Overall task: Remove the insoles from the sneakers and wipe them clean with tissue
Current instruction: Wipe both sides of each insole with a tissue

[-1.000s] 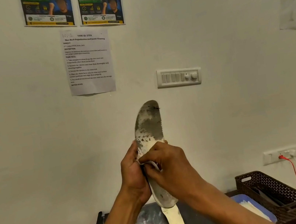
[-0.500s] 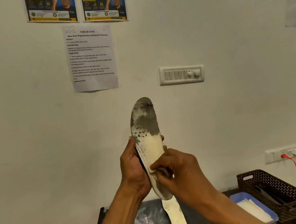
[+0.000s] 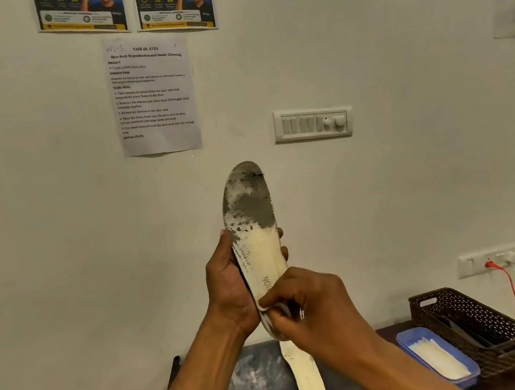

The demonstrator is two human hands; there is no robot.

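Holding an insole [image 3: 253, 229] upright before the wall [image 3: 52, 227], the left hand [image 3: 228, 283] wraps it from behind at mid-length, thumb on the left edge and fingertips [image 3: 279, 232] showing past the right edge. The insole's toe end points up and is grey and blotchy; the lower part is cream with faint dark lettering. The right hand [image 3: 313, 300] is closed over the heel end, fingers curled and pinching a small white tissue [image 3: 276, 310] against the insole's face; only a scrap of the tissue shows between the fingers.

Below the hands, a second insole [image 3: 306, 374] lies flat on the dark table [image 3: 255, 384], cream side up, its length running away from the camera. The table around it carries pale smears. To the right stands a blue tray [image 3: 407, 341] with white sheets in it, and just beside that, touching or nearly so, a brown perforated basket [image 3: 471, 319].

On the wall hang a printed sheet [image 3: 153, 93], two posters [image 3: 125, 6] above it, a switch panel [image 3: 313, 123], and, lower right, a socket [image 3: 485, 260] with a red cable [image 3: 510, 286] plugged in.
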